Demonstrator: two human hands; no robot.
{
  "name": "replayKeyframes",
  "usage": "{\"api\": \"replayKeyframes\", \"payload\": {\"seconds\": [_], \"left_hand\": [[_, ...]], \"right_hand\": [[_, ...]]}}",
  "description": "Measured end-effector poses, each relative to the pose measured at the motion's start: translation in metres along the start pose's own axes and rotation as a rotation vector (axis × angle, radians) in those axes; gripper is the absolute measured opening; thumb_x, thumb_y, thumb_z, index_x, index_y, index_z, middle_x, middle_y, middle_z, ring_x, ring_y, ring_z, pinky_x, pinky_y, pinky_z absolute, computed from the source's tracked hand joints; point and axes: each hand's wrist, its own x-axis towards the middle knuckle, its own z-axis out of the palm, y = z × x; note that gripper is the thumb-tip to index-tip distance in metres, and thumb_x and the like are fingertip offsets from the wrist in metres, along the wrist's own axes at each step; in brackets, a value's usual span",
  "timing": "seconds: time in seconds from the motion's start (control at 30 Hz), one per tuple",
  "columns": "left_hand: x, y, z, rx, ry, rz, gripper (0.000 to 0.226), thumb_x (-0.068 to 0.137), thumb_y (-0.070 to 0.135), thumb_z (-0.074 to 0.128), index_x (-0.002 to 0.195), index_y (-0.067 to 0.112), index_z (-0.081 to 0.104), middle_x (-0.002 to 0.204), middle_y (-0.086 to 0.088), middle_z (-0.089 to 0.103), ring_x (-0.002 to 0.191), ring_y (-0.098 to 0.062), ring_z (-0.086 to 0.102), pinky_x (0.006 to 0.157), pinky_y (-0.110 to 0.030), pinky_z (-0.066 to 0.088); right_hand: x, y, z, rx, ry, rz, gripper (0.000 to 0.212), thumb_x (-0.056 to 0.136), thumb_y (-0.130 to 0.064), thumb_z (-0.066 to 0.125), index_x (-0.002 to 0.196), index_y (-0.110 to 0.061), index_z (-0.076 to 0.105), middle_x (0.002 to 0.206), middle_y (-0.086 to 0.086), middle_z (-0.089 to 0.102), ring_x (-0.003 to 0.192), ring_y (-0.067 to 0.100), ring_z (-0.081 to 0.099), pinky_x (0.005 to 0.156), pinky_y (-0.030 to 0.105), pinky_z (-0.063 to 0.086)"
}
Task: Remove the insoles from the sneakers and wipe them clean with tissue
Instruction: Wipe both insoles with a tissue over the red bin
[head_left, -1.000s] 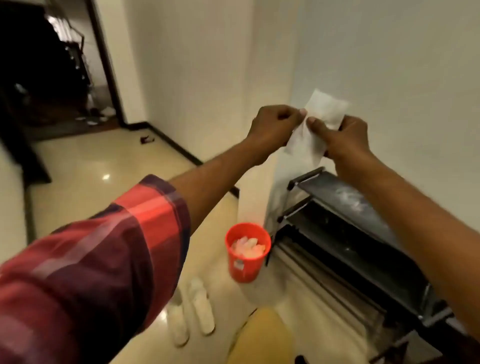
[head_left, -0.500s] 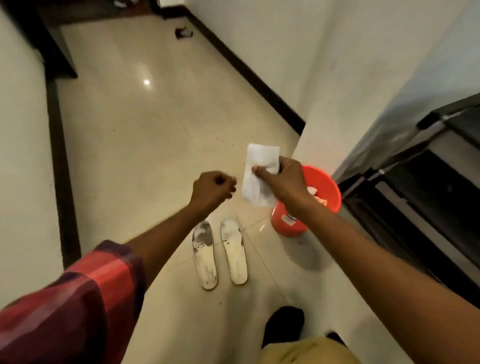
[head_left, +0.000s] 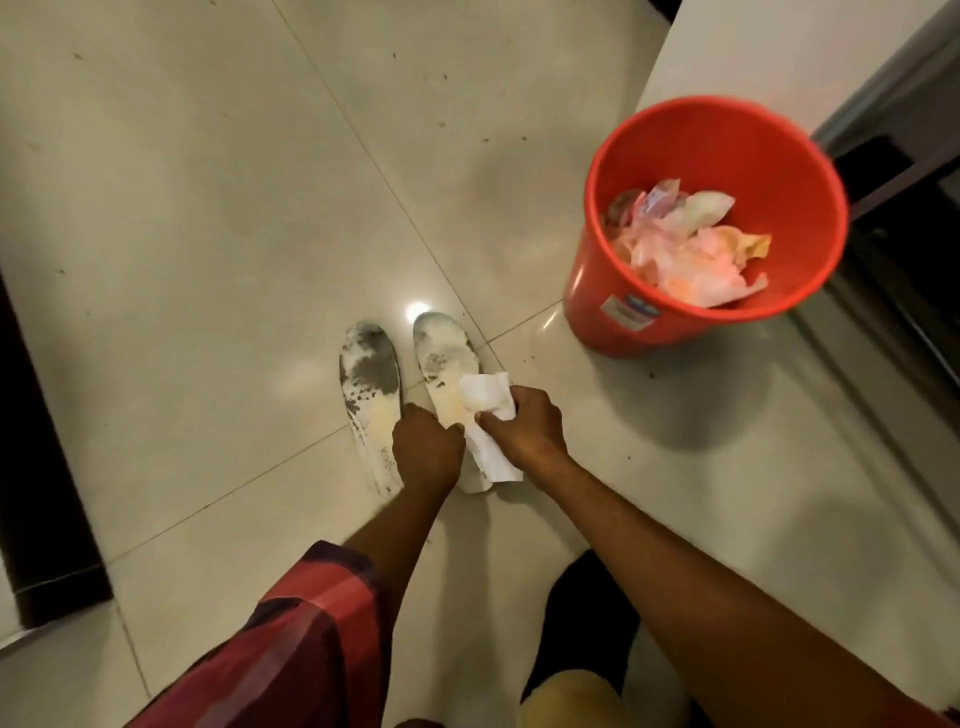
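Two dirty white insoles lie side by side on the tiled floor, the left insole (head_left: 370, 387) with a large grey stain and the right insole (head_left: 441, 353) with smaller marks. My left hand (head_left: 425, 457) is down between them, and its curled fingers and thumb pinch the left edge of the right insole. Just to its right, my right hand (head_left: 527, 428) grips a white tissue (head_left: 485, 400), bunched at the top. The tissue hangs over the rear half of the right insole and hides it.
A red bucket (head_left: 597, 306) holding crumpled used tissues stands to the right of the insoles, against a white wall corner (head_left: 753, 41). A black metal rack (head_left: 914, 291) runs along the right edge. A dark baseboard (head_left: 41, 467) is at the left. My dark-socked foot (head_left: 587, 603) is below.
My view has dropped to the floor. Both hands came down from chest height to the insoles. The left hand, a bare fist before, now holds the right insole; the right hand kept the tissue.
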Motion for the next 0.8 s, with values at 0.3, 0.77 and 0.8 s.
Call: {"api": "replayKeyframes", "payload": {"seconds": [0.3,0.77,0.8], "left_hand": [[-0.001,0.002,-0.028,-0.387,-0.202,-0.108,0.02,0.073,0.017,0.069,0.09,0.012,0.06,0.098,-0.017,0.069,0.087,-0.031,0.07,0.08,-0.049,0.064],[-0.308,0.304,-0.366,-1.028,-0.922,0.752,0.042,0.086,0.013,0.031,0.101,0.004,0.069,0.085,-0.014,0.073,0.078,-0.025,0.072,0.072,-0.034,0.058],[-0.343,0.312,-0.388,-1.086,-0.985,0.809,0.046,0.084,0.016,0.031,0.103,0.003,0.07,0.088,-0.015,0.072,0.081,-0.027,0.071,0.077,-0.037,0.057]], "right_hand": [[-0.012,-0.002,0.001,0.018,0.016,-0.026,0.027,0.083,-0.024,0.074,0.106,-0.011,0.068,0.101,0.005,0.071,0.092,0.023,0.065,0.074,0.03,0.053],[-0.302,-0.325,-0.285,-0.467,0.829,-1.213,0.031,0.087,0.0,0.062,0.117,-0.006,0.068,0.106,0.01,0.064,0.093,0.027,0.053,0.077,0.035,0.051],[-0.335,-0.33,-0.306,-0.538,0.853,-1.262,0.032,0.086,0.002,0.068,0.117,-0.005,0.068,0.108,0.011,0.064,0.094,0.029,0.054,0.077,0.036,0.051]]}}
